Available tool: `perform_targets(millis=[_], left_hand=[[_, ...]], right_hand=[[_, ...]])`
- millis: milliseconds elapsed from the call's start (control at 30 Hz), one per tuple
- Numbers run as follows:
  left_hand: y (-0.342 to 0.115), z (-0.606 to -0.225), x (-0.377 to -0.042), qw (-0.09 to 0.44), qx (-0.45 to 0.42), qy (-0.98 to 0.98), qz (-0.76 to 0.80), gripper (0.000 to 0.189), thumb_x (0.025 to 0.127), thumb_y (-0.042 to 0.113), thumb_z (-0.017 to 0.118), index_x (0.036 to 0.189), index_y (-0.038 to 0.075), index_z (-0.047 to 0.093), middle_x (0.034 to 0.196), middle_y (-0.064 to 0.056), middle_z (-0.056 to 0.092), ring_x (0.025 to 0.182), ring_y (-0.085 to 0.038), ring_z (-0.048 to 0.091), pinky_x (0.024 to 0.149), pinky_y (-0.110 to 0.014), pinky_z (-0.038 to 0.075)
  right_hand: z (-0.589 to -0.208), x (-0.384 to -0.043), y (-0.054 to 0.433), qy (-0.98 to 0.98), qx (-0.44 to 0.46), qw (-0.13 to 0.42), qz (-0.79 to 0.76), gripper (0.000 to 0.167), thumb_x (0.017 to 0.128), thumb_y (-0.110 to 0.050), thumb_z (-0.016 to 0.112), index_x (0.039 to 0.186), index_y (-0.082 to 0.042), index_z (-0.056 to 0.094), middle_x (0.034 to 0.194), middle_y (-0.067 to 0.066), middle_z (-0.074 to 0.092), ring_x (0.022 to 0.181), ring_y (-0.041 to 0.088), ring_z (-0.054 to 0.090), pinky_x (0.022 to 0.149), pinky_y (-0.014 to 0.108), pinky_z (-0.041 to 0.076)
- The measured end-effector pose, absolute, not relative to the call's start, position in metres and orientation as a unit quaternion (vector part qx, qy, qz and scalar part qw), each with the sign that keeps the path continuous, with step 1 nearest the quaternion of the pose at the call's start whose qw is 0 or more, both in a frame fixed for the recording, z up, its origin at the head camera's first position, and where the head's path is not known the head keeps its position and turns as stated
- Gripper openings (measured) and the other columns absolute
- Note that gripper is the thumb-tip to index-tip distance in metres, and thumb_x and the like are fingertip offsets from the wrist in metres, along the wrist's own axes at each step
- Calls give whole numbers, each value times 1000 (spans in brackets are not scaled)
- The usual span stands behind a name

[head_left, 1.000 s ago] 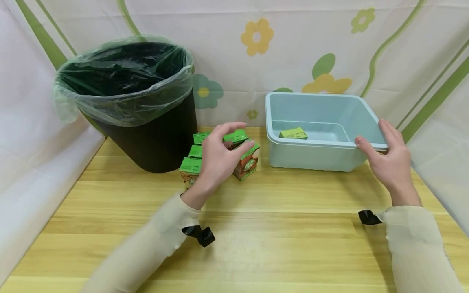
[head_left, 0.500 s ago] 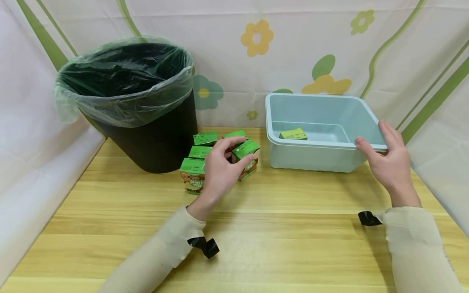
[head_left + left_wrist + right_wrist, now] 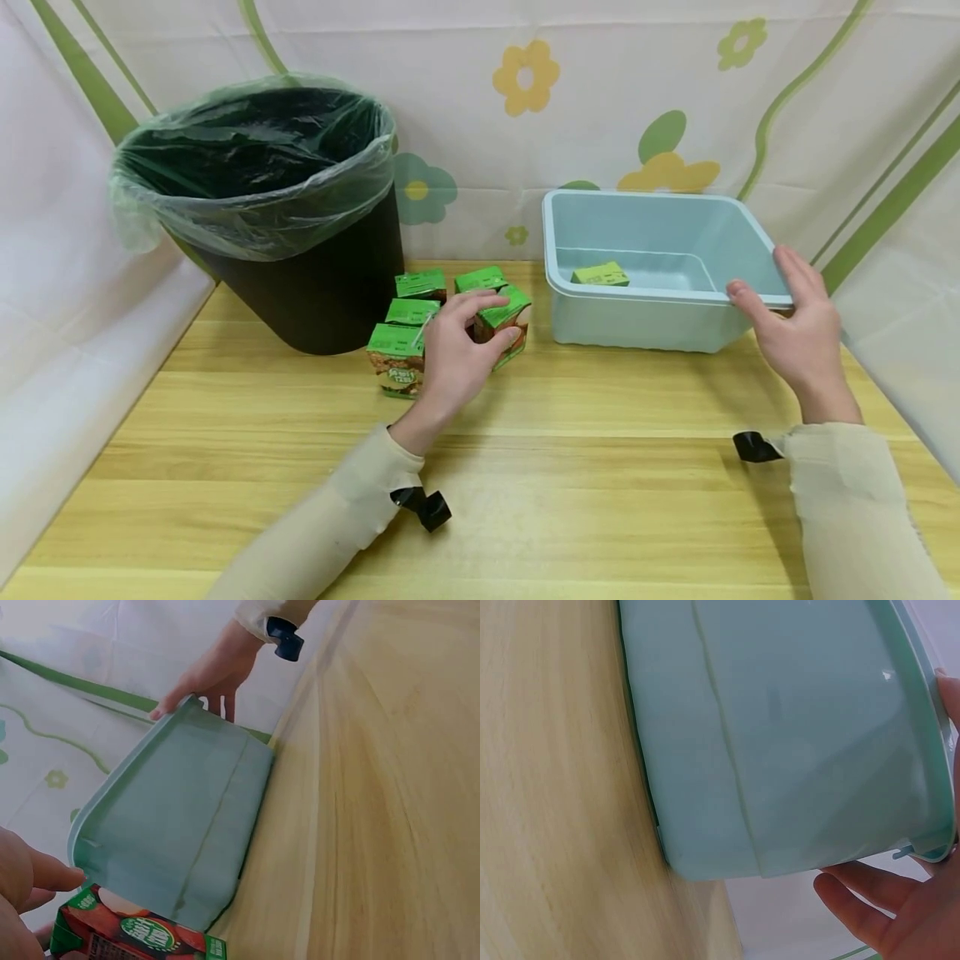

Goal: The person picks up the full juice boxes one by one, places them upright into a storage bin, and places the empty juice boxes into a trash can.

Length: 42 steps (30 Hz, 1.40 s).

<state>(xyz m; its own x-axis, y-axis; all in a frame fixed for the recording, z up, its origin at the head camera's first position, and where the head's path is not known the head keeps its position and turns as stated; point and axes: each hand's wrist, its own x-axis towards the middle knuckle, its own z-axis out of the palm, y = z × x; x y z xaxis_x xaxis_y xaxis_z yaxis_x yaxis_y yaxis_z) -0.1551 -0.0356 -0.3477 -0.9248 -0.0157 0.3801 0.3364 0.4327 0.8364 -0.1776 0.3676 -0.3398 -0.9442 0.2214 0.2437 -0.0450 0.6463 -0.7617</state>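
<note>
My left hand (image 3: 461,346) has its thumb and fingers around the top of a small juice box (image 3: 516,312) with a green top, which stands on the table. In the left wrist view, the fingertips sit at the upper end of this juice box (image 3: 142,926), whose side shows red fruit. Several more green-topped boxes (image 3: 397,340) stand close by, partly hidden behind the hand; one has a straw on its side. My right hand (image 3: 802,333) grips the near right corner of the light blue plastic tub (image 3: 637,321), thumb over the rim and fingers outside.
A yellow-green box (image 3: 602,274) lies inside the tub. At the back left stands a black trash bin (image 3: 315,292) lined with a translucent green bag (image 3: 247,221). Behind everything hangs a flower-print curtain (image 3: 480,108); the wooden table (image 3: 570,500) extends in front.
My left hand has shifted slightly right and come down around the juice box, baring more of the boxes to its left. The right hand and the tub have stayed in place.
</note>
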Motion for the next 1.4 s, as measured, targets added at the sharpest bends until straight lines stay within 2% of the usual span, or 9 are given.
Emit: perform_targets(millis=[167,500,700,833,967,1100,1233,1333,1400], left_hand=[[-33,-353,-158,184,-107,-846,-489,33,87,12,88,120,13,81,142,-6,68,113,-30,69,93,-50,57],[-36,-358,-158,184,-91,-852,-481,34,89,11,87,121,19,81,145,-3,67,86,-23,66,70,-30,46],[-35,-358,-159,187,-96,-854,-476,34,89,11,86,122,20,81,145,-5,67,88,-26,69,67,-31,47],[-33,-358,-159,184,-90,-854,-478,33,90,13,86,122,21,81,144,-4,68,113,-28,71,85,-43,58],[-32,-359,-160,183,-84,-856,-476,33,91,15,85,122,23,81,141,-2,69,133,-29,65,104,-50,56],[-30,-361,-160,192,-83,-857,-471,32,90,15,86,122,23,81,139,-2,71,126,-28,67,100,-48,57],[-29,-362,-160,204,-87,-856,-466,31,91,14,85,121,21,81,136,-1,72,100,-24,72,80,-38,57],[-29,-363,-159,210,-93,-855,-466,29,92,14,84,121,20,81,135,-1,72,77,-20,66,65,-30,48],[-29,-362,-159,212,-94,-854,-466,30,92,14,84,121,19,81,135,-2,72,72,-19,63,62,-28,46]], right_hand=[[-339,-176,370,-892,-51,163,420,81,104,-45,62,171,-27,21,180,-10,11,168,24,9,135,29,12],[-340,-178,366,-889,-44,159,427,81,103,-47,63,171,-28,22,180,-12,12,168,21,8,136,35,11],[-339,-178,364,-888,-45,161,429,81,104,-45,62,171,-26,21,180,-10,12,168,24,7,136,35,9],[-339,-177,364,-888,-44,163,427,81,104,-45,62,171,-25,22,180,-10,12,168,24,7,137,37,9],[-340,-175,366,-890,-45,163,424,80,104,-45,62,171,-25,22,180,-10,12,168,23,7,136,35,9],[-341,-174,368,-892,-44,165,420,80,104,-45,62,171,-26,22,180,-9,12,168,24,7,137,37,8],[-341,-175,368,-892,-44,167,417,81,104,-45,62,171,-24,22,180,-9,12,168,26,8,137,41,8],[-341,-176,368,-891,-41,168,419,81,104,-46,62,171,-24,23,180,-10,13,168,25,7,137,41,8],[-340,-176,366,-891,-41,166,421,81,104,-46,62,171,-25,23,180,-10,12,168,24,7,137,38,9]])
